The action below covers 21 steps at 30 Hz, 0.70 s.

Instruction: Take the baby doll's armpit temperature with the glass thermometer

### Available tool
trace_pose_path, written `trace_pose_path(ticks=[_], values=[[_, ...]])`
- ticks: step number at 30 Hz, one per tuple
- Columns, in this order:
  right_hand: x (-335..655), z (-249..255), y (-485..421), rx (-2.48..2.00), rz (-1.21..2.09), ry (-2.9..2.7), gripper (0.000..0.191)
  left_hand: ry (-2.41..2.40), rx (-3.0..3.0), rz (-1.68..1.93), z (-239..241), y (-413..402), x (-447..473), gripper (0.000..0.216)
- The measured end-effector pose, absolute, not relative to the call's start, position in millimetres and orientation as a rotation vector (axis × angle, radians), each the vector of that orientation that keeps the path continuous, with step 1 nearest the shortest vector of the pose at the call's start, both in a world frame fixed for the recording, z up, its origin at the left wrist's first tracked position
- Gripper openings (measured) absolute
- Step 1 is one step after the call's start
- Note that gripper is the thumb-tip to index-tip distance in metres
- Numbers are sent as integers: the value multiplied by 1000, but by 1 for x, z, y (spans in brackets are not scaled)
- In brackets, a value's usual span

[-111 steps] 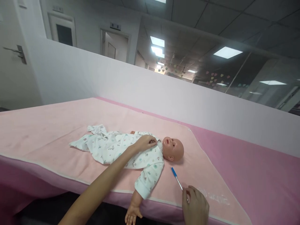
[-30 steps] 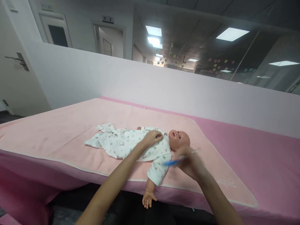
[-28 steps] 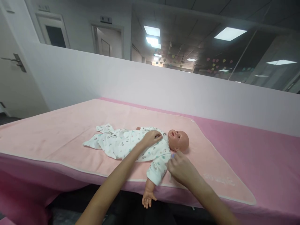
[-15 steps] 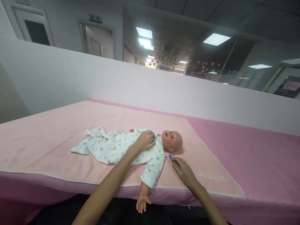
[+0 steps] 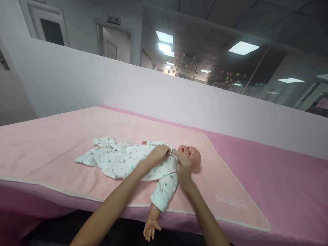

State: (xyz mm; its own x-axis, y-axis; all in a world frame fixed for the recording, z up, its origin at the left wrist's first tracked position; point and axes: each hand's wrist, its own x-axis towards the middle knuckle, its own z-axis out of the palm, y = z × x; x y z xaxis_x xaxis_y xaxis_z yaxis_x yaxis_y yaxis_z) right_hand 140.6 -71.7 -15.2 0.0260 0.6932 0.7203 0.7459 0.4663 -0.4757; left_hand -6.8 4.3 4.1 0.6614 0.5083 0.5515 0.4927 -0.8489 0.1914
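Note:
A baby doll (image 5: 191, 158) in a white printed romper (image 5: 123, 160) lies on its back on a pale pink blanket (image 5: 51, 150), head to the right. Its near arm (image 5: 151, 228) hangs over the table's front edge. My left hand (image 5: 156, 155) lies on the doll's chest, fingers curled into the cloth at the collar. My right hand (image 5: 183, 166) is pinched closed just beside it at the doll's neck. A thin pale stick (image 5: 173, 152) shows between the two hands, held by the right one. Its blue end is hidden.
The blanket covers a deeper pink table cover (image 5: 282, 184) that runs on to the right. A white partition wall (image 5: 153, 99) stands right behind the table, with glass and doors (image 5: 114, 37) above it. A dark gap lies below the front edge.
My right hand took the blue-tipped stick off the blanket beside the doll's head and carried it left to the doll's collar, next to my left hand. The left hand stayed on the chest.

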Motion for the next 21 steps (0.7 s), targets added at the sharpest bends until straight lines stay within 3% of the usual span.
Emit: trace_pose_path(ticks=[4, 11, 21], values=[[104, -12, -34, -1153, 24, -1506, 52, 966, 2808, 946, -1, 7, -7, 12], [109, -26, -37, -1108, 165, -1381, 35, 870, 2549, 974, 0, 6, -9, 20], [107, -27, -37, -1051, 22, -1467, 33, 813, 2334, 983, 2, 9, -11, 24]])
